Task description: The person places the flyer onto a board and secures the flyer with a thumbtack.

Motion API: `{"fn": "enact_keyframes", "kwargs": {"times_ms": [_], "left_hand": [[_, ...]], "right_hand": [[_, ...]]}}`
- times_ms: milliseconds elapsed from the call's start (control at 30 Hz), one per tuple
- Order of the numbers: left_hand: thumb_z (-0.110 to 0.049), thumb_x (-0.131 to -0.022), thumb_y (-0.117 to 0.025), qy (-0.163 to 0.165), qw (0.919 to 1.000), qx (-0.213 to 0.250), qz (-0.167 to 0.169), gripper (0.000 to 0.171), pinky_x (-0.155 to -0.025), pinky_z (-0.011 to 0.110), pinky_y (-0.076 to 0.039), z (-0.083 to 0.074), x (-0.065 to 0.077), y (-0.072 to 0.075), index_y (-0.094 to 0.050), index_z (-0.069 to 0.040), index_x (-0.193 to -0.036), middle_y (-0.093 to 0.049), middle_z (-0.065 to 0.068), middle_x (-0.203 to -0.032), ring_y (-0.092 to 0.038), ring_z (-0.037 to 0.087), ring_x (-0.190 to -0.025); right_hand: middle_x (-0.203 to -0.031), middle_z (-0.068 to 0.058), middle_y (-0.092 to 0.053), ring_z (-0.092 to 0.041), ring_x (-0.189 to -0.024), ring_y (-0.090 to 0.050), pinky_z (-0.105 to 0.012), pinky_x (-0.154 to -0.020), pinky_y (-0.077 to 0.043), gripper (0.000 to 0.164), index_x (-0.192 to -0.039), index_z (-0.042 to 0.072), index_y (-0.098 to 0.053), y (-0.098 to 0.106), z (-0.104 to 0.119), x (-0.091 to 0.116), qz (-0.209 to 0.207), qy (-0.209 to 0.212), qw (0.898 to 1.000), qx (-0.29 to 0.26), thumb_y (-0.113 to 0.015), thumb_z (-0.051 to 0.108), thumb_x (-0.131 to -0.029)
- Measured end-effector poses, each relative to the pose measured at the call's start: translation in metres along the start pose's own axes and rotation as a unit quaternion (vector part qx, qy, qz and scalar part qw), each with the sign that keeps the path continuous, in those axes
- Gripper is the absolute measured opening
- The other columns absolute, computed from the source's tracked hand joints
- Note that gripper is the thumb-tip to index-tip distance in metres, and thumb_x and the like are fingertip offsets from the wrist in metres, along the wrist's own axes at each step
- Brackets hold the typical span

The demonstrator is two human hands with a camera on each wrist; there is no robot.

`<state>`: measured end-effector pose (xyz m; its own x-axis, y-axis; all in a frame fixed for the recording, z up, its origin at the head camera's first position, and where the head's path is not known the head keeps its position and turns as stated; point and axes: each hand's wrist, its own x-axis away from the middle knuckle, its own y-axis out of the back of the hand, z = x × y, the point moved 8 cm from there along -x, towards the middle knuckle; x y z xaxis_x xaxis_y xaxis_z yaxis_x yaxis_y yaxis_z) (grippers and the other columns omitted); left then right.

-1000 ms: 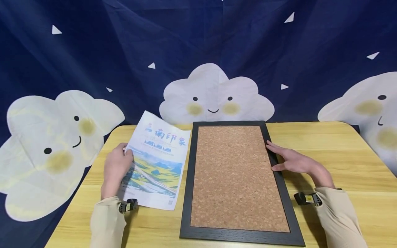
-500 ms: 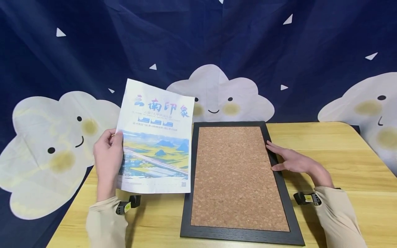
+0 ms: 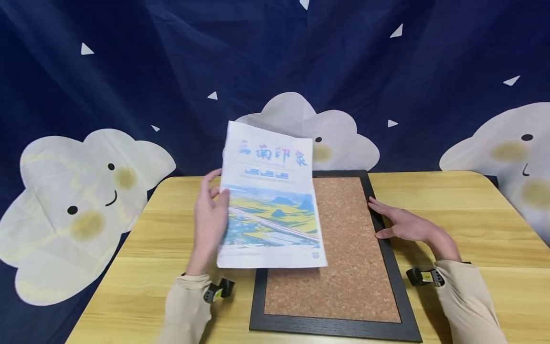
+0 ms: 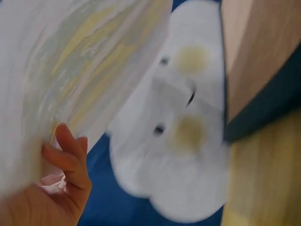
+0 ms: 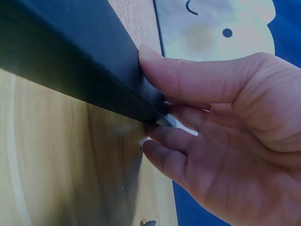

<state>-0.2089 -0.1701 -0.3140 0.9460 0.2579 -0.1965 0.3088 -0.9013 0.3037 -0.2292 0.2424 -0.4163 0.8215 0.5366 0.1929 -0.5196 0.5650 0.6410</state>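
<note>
Though it's white-topped, the sheet looks colourful.

Head view: bright, mostly sharp; poster slightly smeared, its paper glaring white.
Desk: soft shadows beside both sleeves.
Curtain: dim folds, pale streaks at upper left.
Left wrist view: hazy; poster washed out, cloud and frame blurred.
Right wrist view: bluish cast; frame's side dark, shadow across desk, fingers fairly clear.

Printed sheet, pinched by left hand, shifted from left of cork board to over its left part; board's upper left corner now hidden. Left hand nearer board's left edge. Smile of cloud behind board now covered.
</note>
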Motion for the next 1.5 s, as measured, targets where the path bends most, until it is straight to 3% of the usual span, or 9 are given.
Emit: {"fn": "enact_keyframes", "kwargs": {"times_ms": [167, 300, 367, 533, 733, 933, 1133, 1333, 1500], "left_hand": [[-0.006, -0.105, -0.053, -0.029, 0.9977, -0.015, 0.059, 0.039, -0.04, 0.024, -0.035, 0.004, 0.012, -0.044, -0.06, -0.015, -0.143, -0.064, 0.015, -0.114, -0.038, 0.01, -0.044], [-0.005, -0.105, -0.054, -0.024, 0.9933, -0.036, 0.107, 0.039, -0.038, 0.024, -0.032, 0.013, 0.021, -0.071, -0.06, -0.01, -0.143, -0.061, 0.012, -0.081, -0.036, 0.011, -0.042], [-0.004, -0.104, -0.054, -0.024, 0.9898, -0.054, 0.13, 0.042, -0.041, 0.025, -0.035, 0.017, 0.024, -0.083, -0.056, -0.006, -0.146, -0.06, 0.012, -0.079, -0.039, 0.011, -0.044], [-0.002, -0.104, -0.054, -0.022, 0.9768, -0.107, 0.185, 0.058, -0.059, 0.033, -0.049, 0.027, 0.032, -0.104, -0.035, 0.001, -0.159, -0.064, 0.016, -0.121, -0.059, 0.016, -0.067], [-0.001, -0.105, -0.052, -0.04, 0.9644, -0.139, 0.221, 0.064, -0.093, 0.048, -0.051, 0.033, 0.038, -0.113, -0.023, 0.008, -0.16, -0.063, 0.024, -0.13, -0.065, 0.031, -0.107], [0.0, -0.104, -0.051, -0.064, 0.9485, -0.147, 0.273, 0.058, -0.114, 0.053, -0.038, 0.035, 0.042, -0.121, -0.032, 0.004, -0.159, -0.046, 0.025, -0.154, -0.046, 0.037, -0.141], [-0.006, -0.107, -0.051, -0.053, 0.9303, -0.166, 0.323, 0.059, -0.115, 0.054, -0.037, 0.04, 0.047, -0.128, -0.029, 0.001, -0.161, -0.041, 0.024, -0.157, -0.041, 0.035, -0.145], [-0.01, -0.106, -0.054, -0.065, 0.9253, -0.212, 0.308, 0.059, -0.098, 0.047, -0.047, 0.039, 0.044, -0.124, -0.033, 0.002, -0.16, -0.048, 0.022, -0.146, -0.054, 0.029, -0.12], [-0.011, -0.106, -0.057, -0.063, 0.9246, -0.226, 0.3, 0.062, -0.105, 0.049, -0.045, 0.038, 0.043, -0.12, -0.031, 0.005, -0.16, -0.042, 0.023, -0.155, -0.05, 0.032, -0.134]], "right_hand": [[-0.164, -0.038, -0.007, -0.062, -0.148, -0.008, -0.074, -0.112, -0.02, 0.089, -0.156, -0.017, -0.022, -0.001, 0.0, 0.0, -0.003, -0.002, 1.0, 0.002, -0.076, 0.014, -0.092], [-0.164, -0.039, -0.007, -0.062, -0.147, -0.009, -0.075, -0.112, -0.02, 0.089, -0.156, -0.017, -0.023, 0.0, 0.001, 0.0, -0.008, -0.005, 1.0, 0.007, -0.076, 0.013, -0.092], [-0.164, -0.039, -0.007, -0.063, -0.147, -0.009, -0.076, -0.111, -0.02, 0.089, -0.156, -0.018, -0.022, 0.0, 0.002, 0.0, -0.009, -0.005, 1.0, 0.006, -0.076, 0.012, -0.091], [-0.164, -0.039, -0.007, -0.063, -0.147, -0.009, -0.076, -0.111, -0.02, 0.09, -0.156, -0.017, -0.022, 0.0, 0.002, -0.001, -0.01, -0.013, 1.0, 0.003, -0.076, 0.009, -0.09], [-0.164, -0.038, -0.007, -0.062, -0.148, -0.008, -0.076, -0.112, -0.019, 0.09, -0.156, -0.017, -0.022, 0.001, 0.003, -0.002, -0.012, -0.015, 1.0, 0.002, -0.077, 0.009, -0.089], [-0.164, -0.038, -0.008, -0.063, -0.147, -0.008, -0.076, -0.111, -0.019, 0.091, -0.156, -0.017, -0.022, 0.001, 0.002, 0.0, -0.011, -0.013, 1.0, 0.004, -0.077, 0.012, -0.09], [-0.165, -0.036, -0.009, -0.061, -0.148, -0.009, -0.075, -0.112, -0.019, 0.092, -0.157, -0.015, -0.024, 0.0, -0.002, 0.0, -0.014, -0.018, 1.0, 0.004, -0.078, 0.015, -0.089], [-0.165, -0.037, -0.009, -0.062, -0.147, -0.009, -0.076, -0.111, -0.019, 0.091, -0.156, -0.016, -0.023, 0.001, -0.002, 0.0, -0.016, -0.018, 1.0, 0.001, -0.078, 0.012, -0.089], [-0.165, -0.036, -0.009, -0.062, -0.148, -0.008, -0.075, -0.112, -0.019, 0.091, -0.157, -0.015, -0.023, 0.001, -0.002, 0.0, -0.016, -0.02, 1.0, -0.002, -0.078, 0.012, -0.089]]}}
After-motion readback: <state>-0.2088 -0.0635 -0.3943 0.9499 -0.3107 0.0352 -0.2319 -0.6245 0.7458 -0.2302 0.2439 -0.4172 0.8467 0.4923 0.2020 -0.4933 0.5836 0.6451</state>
